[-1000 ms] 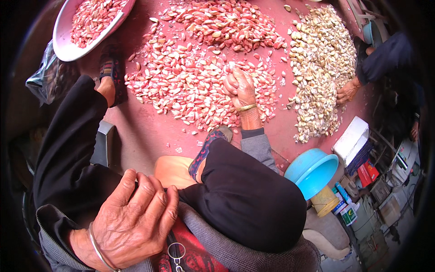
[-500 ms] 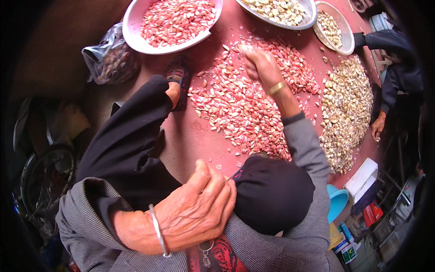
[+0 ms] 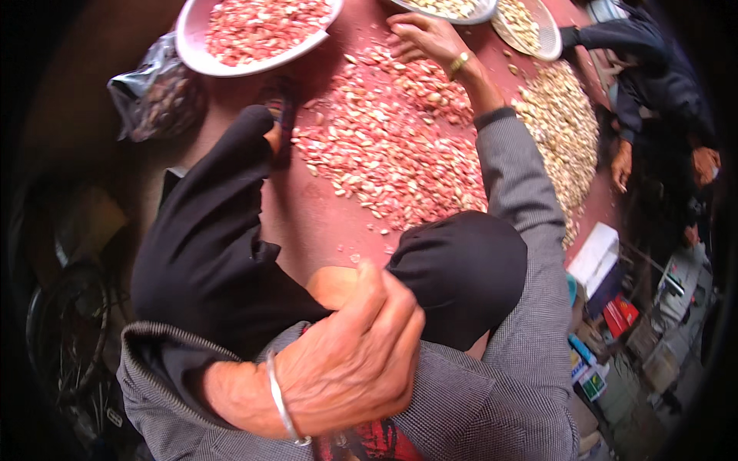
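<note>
My left hand [image 3: 350, 349], with a silver bangle at its wrist, is raised over my lap. Its fingers are curled in and slightly blurred; whatever they hold is hidden. My right hand [image 3: 423, 40], wearing a gold-coloured wristwatch, reaches over the far edge of a pile of pink-and-white, clove-like pieces [image 3: 384, 146]. The fingers there are stretched out and partly apart, with nothing visible in them. Just beyond that hand stands a metal-grey basin [image 3: 483, 14] of cream-coloured pieces.
A pinkish-white basin [image 3: 192, 55] of red pieces stands far left, beside a clear plastic bag [image 3: 157, 96]. Right of the pile lie a cream-coloured heap [image 3: 565, 131] and a woven basket [image 3: 549, 42]. Another person's hand [image 3: 622, 164] hangs at the right. My knees [image 3: 461, 269] rise in front.
My right hand has moved away from me toward the far basin, and its closed fingers have opened out. My left hand has shifted right, still curled. The whole view has shifted slightly.
</note>
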`<control>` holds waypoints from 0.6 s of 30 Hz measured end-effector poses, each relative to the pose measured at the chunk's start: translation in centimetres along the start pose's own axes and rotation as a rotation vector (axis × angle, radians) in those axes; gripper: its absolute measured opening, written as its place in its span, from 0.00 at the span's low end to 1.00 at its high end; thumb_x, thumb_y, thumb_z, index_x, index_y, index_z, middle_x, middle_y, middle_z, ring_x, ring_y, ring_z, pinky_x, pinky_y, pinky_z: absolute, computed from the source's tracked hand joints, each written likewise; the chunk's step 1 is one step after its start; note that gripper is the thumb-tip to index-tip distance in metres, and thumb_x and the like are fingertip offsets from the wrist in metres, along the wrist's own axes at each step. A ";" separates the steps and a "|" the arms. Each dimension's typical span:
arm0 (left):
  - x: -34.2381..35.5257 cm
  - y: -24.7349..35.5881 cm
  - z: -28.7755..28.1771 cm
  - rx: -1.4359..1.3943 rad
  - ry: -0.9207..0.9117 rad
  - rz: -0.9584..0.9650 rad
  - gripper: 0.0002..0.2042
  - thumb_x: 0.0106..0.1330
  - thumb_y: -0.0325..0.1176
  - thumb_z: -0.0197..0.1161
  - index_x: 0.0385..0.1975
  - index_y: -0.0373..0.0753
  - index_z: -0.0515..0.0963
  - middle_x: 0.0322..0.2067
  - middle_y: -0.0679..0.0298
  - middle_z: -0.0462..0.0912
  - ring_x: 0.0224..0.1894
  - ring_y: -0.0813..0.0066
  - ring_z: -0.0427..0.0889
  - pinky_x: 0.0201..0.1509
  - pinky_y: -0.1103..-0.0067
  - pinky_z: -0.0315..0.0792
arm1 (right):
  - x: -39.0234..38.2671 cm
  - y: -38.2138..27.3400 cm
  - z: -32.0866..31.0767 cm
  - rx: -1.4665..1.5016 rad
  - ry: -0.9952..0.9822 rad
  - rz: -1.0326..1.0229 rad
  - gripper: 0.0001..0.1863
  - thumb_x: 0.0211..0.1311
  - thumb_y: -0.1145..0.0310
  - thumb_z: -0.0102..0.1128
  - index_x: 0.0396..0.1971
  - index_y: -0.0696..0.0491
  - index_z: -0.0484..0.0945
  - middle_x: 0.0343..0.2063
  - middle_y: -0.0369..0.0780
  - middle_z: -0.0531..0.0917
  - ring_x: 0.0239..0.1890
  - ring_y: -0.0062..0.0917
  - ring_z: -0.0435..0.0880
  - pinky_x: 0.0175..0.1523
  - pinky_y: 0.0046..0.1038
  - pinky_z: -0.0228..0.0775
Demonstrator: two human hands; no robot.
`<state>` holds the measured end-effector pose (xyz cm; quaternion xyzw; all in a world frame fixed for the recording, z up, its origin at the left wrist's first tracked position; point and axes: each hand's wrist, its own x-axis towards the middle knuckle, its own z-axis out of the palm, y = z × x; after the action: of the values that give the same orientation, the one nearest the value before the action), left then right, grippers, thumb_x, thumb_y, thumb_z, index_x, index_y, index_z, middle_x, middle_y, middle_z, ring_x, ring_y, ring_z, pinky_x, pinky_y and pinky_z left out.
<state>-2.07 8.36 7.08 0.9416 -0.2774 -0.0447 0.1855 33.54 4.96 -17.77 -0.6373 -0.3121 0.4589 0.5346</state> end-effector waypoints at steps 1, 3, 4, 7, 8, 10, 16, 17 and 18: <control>0.0 0.2 0.2 -0.042 0.032 0.023 0.17 0.48 0.36 0.59 0.30 0.26 0.79 0.31 0.49 0.78 0.39 0.54 0.79 0.52 0.59 0.74 | -2.9 1.0 -1.5 -0.021 0.099 0.030 0.20 0.71 0.66 0.56 0.57 0.62 0.73 0.37 0.45 0.84 0.35 0.27 0.87 0.40 0.27 0.84; 0.1 0.7 0.7 -0.087 0.032 0.065 0.18 0.48 0.36 0.59 0.32 0.25 0.79 0.29 0.50 0.78 0.37 0.56 0.81 0.50 0.61 0.76 | -8.2 3.5 -3.6 -0.024 0.388 0.153 0.18 0.71 0.69 0.55 0.55 0.63 0.74 0.36 0.45 0.85 0.34 0.27 0.87 0.38 0.27 0.83; 0.3 1.0 1.0 -0.078 0.020 0.087 0.19 0.48 0.36 0.58 0.34 0.25 0.79 0.28 0.50 0.78 0.36 0.57 0.81 0.49 0.62 0.77 | -10.6 5.0 -4.3 -0.056 0.550 0.197 0.16 0.70 0.71 0.54 0.53 0.63 0.75 0.34 0.45 0.85 0.31 0.25 0.86 0.35 0.25 0.82; 1.7 1.8 1.7 -0.124 0.031 0.102 0.21 0.49 0.36 0.57 0.37 0.24 0.79 0.27 0.52 0.79 0.35 0.58 0.81 0.49 0.62 0.77 | -16.2 10.0 -4.9 -0.104 0.655 0.274 0.12 0.67 0.77 0.50 0.46 0.60 0.80 0.30 0.38 0.86 0.26 0.17 0.82 0.30 0.19 0.76; 2.3 1.8 1.8 -0.097 -0.002 0.138 0.22 0.50 0.37 0.56 0.40 0.24 0.79 0.28 0.52 0.79 0.34 0.58 0.82 0.48 0.63 0.78 | -17.3 11.7 -4.6 -0.123 0.648 0.258 0.12 0.67 0.77 0.50 0.45 0.59 0.81 0.30 0.38 0.86 0.26 0.16 0.82 0.30 0.20 0.76; 3.8 2.0 2.0 -0.117 0.005 0.125 0.23 0.50 0.38 0.56 0.40 0.24 0.79 0.28 0.51 0.80 0.35 0.57 0.82 0.48 0.63 0.78 | -18.5 14.4 -4.2 -0.231 0.686 0.221 0.13 0.66 0.78 0.49 0.42 0.56 0.83 0.31 0.37 0.86 0.28 0.17 0.83 0.34 0.22 0.77; 7.0 1.1 2.0 -0.151 -0.068 0.097 0.24 0.46 0.38 0.56 0.39 0.25 0.79 0.29 0.49 0.80 0.37 0.55 0.83 0.48 0.64 0.78 | -17.6 17.8 -3.0 -0.985 0.597 -0.171 0.22 0.55 0.82 0.51 0.49 0.50 0.80 0.50 0.42 0.79 0.56 0.38 0.74 0.61 0.35 0.67; 7.2 1.0 2.0 -0.152 -0.094 0.081 0.24 0.44 0.38 0.56 0.39 0.26 0.80 0.30 0.48 0.80 0.38 0.55 0.83 0.47 0.64 0.79 | -17.2 18.2 -2.6 -1.057 0.602 -0.147 0.22 0.55 0.82 0.52 0.49 0.50 0.80 0.50 0.41 0.79 0.56 0.38 0.74 0.61 0.36 0.66; 7.4 0.8 2.1 -0.155 -0.106 0.070 0.25 0.43 0.37 0.56 0.39 0.26 0.80 0.30 0.48 0.80 0.38 0.55 0.83 0.47 0.64 0.79 | -16.9 18.7 -2.2 -1.137 0.608 -0.145 0.21 0.55 0.81 0.52 0.50 0.50 0.80 0.50 0.41 0.79 0.56 0.37 0.75 0.60 0.36 0.66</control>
<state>3.36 3.07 5.59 0.9104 -0.3155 -0.1092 0.2443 27.34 -15.31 -31.56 -0.8996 -0.3835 -0.0160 0.2081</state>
